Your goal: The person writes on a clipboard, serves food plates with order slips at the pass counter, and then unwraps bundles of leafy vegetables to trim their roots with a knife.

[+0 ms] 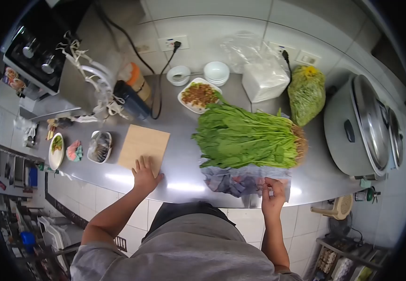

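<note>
My left hand [147,176] lies open, its fingers spread over the lower right corner of a flat tan square board [143,146] on the steel counter. My right hand [273,195] is closed in a pinch at the front part of a crumpled grey sheet [240,182], which looks like newspaper. A large bunch of leafy greens [243,136] rests on that sheet, leaves to the left and brown roots [300,146] to the right. The sheet's part below the bunch is hidden.
Behind the greens stand a plate of chopped food [199,95], white bowls [216,73], a plastic-wrapped white stack [265,79] and a bag of greens [307,96]. A large cooker [357,126] is at right. A container [100,146] and dark bottle [130,100] are left.
</note>
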Demonstrator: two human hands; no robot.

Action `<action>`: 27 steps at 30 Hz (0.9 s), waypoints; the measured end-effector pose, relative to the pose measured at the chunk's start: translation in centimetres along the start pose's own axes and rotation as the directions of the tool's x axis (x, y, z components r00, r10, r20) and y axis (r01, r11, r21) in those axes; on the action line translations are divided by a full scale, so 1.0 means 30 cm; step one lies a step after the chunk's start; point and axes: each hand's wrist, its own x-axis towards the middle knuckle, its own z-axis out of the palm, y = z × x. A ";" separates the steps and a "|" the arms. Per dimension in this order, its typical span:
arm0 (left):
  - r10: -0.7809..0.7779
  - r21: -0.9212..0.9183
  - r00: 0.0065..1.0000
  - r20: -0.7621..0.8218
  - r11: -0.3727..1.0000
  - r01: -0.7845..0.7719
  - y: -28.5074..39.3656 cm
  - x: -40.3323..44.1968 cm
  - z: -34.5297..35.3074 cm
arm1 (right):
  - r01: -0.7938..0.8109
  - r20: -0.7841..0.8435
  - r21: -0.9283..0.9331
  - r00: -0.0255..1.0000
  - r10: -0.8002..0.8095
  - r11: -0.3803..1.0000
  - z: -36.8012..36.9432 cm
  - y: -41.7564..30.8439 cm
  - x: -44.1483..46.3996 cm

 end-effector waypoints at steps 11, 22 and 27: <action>0.160 -0.370 0.982 0.098 0.922 -0.114 -0.061 0.108 0.022 | 0.208 0.449 0.331 0.823 -0.347 0.921 0.376 -0.378 -0.103; 0.791 -0.616 0.607 -0.070 0.445 -0.650 -0.434 0.009 -0.565 | 0.221 0.442 0.043 0.870 -0.217 0.974 0.555 -0.776 -0.013; 0.587 -0.260 0.614 -0.528 0.576 -0.775 -0.423 0.101 -0.456 | -0.213 0.460 0.319 0.887 0.046 0.923 0.850 -0.538 -0.065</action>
